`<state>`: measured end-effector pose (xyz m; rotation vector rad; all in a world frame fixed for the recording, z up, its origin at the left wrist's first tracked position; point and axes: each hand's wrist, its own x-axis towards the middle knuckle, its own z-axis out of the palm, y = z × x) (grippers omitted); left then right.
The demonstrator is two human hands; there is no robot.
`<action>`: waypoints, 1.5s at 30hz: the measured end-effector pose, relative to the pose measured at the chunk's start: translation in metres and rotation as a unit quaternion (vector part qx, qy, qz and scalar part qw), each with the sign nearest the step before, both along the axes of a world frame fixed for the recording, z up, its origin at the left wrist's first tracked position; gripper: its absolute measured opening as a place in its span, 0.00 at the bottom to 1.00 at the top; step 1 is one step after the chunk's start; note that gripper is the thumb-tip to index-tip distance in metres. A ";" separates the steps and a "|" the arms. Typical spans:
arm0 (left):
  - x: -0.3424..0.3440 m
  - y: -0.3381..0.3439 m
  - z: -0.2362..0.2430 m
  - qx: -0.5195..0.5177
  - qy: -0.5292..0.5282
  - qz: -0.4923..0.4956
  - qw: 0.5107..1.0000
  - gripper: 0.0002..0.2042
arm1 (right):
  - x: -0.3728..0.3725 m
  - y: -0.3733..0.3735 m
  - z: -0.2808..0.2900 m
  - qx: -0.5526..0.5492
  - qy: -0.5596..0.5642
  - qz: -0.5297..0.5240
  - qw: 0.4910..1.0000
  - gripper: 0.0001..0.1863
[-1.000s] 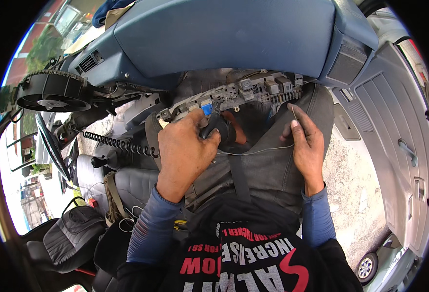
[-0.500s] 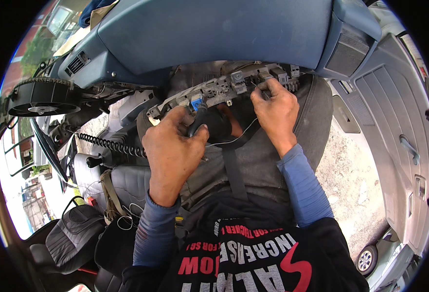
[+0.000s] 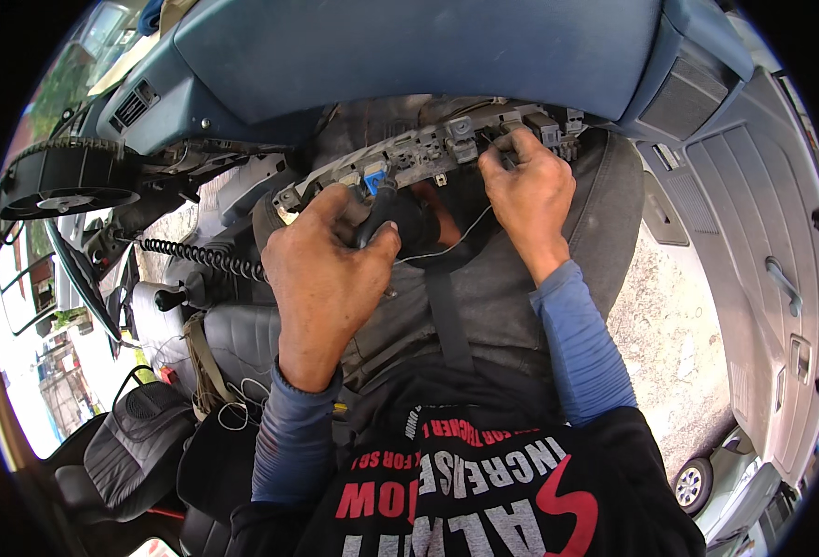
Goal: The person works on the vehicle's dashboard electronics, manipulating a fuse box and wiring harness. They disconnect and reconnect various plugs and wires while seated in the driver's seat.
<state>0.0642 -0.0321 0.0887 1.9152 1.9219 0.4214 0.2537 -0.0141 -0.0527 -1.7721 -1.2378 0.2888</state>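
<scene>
A long grey fuse and relay board (image 3: 428,158) with a blue piece (image 3: 373,178) lies across my legs below the dashboard. My left hand (image 3: 330,278) is closed on a black tool (image 3: 382,209) against the board's lower left part. A thin pale wire (image 3: 470,232) runs from beside that tool toward my right hand (image 3: 531,200), whose pinched fingertips are at the board's right part, on the wire; its exact end is hidden. Orange skin or material shows in the dark gap under the board, too shadowed to tell.
The blue dashboard (image 3: 419,56) arches above. A black wheel-like part (image 3: 66,178) and coiled cord (image 3: 187,251) are at left, with grey seats (image 3: 131,436) below. The grey door (image 3: 753,278) is open at right over pale ground, where a car wheel shows.
My right hand has moved up and left onto the board, carrying the wire. The board appears higher in view; my left hand stays closed on the black tool.
</scene>
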 end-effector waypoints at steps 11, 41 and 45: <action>0.003 0.001 0.001 -0.004 -0.007 0.005 1.000 0.12 | 0.000 0.005 -0.009 0.029 -0.060 0.014 0.998 0.08; 0.013 0.013 -0.012 0.004 0.063 -0.024 0.998 0.17 | 0.006 0.007 -0.016 0.090 -0.084 0.047 0.991 0.08; 0.014 0.013 -0.014 0.003 0.065 -0.042 0.997 0.16 | 0.007 0.005 -0.014 0.070 -0.080 0.047 0.993 0.04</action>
